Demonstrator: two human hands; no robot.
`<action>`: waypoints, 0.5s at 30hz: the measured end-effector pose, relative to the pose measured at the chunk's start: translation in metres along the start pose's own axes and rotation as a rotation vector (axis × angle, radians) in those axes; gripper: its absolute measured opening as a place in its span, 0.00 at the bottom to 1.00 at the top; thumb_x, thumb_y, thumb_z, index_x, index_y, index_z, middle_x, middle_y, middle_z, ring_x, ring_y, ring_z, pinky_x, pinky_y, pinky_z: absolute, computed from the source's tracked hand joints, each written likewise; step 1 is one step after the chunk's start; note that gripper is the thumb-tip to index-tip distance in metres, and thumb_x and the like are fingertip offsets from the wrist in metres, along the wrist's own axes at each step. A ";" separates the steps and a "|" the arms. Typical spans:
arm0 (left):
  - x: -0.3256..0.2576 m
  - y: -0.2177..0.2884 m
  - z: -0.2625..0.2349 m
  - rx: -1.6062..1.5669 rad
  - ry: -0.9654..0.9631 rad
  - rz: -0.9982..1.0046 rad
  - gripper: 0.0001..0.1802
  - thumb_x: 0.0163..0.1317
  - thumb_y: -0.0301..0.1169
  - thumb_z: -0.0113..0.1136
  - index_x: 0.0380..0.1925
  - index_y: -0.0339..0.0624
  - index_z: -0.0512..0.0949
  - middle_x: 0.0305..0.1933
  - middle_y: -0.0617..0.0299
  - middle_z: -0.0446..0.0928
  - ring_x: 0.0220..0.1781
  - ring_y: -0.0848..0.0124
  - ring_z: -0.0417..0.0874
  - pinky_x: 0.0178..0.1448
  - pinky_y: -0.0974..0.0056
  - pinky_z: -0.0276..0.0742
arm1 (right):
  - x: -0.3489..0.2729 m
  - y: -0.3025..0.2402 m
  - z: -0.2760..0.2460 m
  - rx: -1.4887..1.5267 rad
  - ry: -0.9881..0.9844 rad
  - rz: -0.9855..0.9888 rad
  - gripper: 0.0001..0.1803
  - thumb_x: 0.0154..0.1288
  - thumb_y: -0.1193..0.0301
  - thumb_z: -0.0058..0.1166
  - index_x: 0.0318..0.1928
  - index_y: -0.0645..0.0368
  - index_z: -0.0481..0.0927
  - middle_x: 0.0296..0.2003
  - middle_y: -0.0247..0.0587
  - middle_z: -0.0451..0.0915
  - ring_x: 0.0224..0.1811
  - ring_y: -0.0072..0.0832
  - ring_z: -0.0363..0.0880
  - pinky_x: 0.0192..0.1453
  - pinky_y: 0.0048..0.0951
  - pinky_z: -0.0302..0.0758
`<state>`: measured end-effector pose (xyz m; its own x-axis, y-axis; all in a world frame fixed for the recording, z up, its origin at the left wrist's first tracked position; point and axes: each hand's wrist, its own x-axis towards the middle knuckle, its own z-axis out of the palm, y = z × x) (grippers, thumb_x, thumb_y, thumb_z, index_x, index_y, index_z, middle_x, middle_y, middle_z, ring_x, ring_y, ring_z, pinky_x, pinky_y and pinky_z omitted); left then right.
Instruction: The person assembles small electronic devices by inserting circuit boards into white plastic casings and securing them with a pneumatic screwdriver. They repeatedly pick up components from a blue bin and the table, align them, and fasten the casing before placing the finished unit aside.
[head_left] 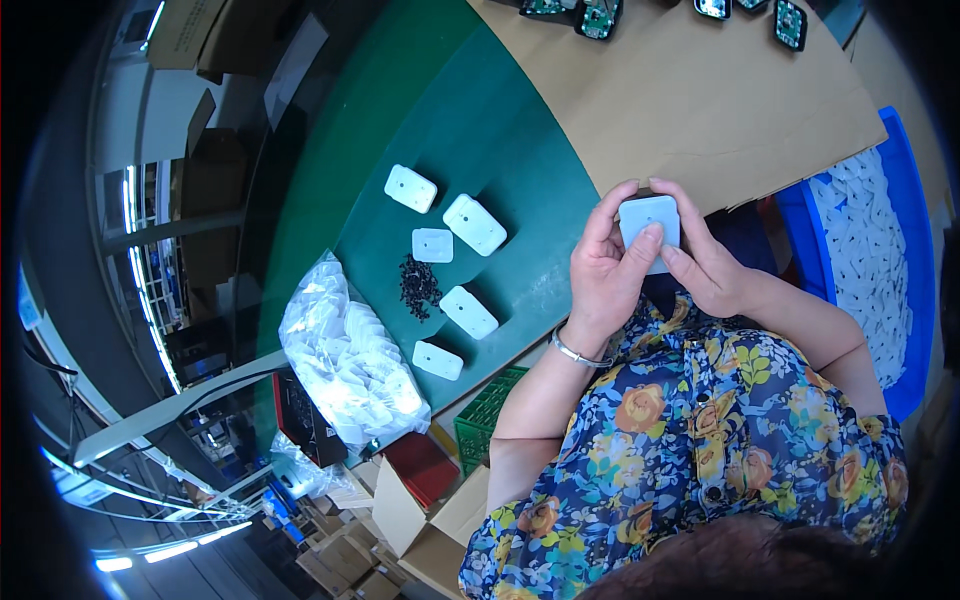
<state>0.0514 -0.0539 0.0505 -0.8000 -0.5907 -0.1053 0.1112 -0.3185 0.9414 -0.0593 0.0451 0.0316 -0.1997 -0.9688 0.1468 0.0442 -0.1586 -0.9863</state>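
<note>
Head view: white case (650, 209) in both hands, beside the table (520, 205)
Grip: left hand (608, 262) and right hand (712, 274) clamped around it
Case: likely light, stiff, slightly slippery; best held by opposite edges

- pale case (635, 213): partly hidden by fingers (603, 216)
- circuit boards (599, 17): some cut off by the top edge
- black bits (419, 288): too small to identify
- blue bin (922, 290): partly hidden under cardboard (700, 110)

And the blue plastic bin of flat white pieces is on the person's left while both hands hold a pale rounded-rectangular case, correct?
No, the head view shows the blue plastic bin on the person's right. The left hand and right hand do hold the pale case.
</note>
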 end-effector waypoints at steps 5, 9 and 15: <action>0.001 0.008 -0.012 -0.070 -0.110 0.004 0.25 0.60 0.24 0.54 0.57 0.39 0.62 0.49 0.59 0.71 0.49 0.72 0.74 0.52 0.66 0.72 | 0.007 -0.013 -0.008 -0.262 -0.068 -0.018 0.32 0.64 0.69 0.42 0.65 0.64 0.46 0.58 0.52 0.59 0.62 0.37 0.60 0.64 0.34 0.57; -0.005 0.009 -0.011 -0.207 -0.102 -0.062 0.23 0.60 0.24 0.54 0.56 0.40 0.62 0.47 0.58 0.73 0.46 0.69 0.77 0.50 0.62 0.76 | 0.045 -0.064 -0.097 -0.603 0.170 -0.395 0.26 0.58 0.69 0.52 0.57 0.63 0.67 0.54 0.48 0.70 0.59 0.39 0.66 0.60 0.34 0.64; 0.004 0.001 -0.011 -0.131 -0.016 -0.124 0.22 0.60 0.25 0.53 0.54 0.40 0.61 0.43 0.55 0.73 0.39 0.68 0.80 0.37 0.65 0.80 | 0.197 -0.183 -0.117 -0.197 0.185 -0.437 0.24 0.57 0.66 0.56 0.49 0.64 0.66 0.40 0.43 0.75 0.42 0.30 0.75 0.50 0.29 0.73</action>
<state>0.0548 -0.0642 0.0477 -0.8213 -0.5297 -0.2118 0.0865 -0.4825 0.8716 -0.2216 -0.0943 0.2326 -0.3287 -0.7672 0.5508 -0.2635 -0.4856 -0.8335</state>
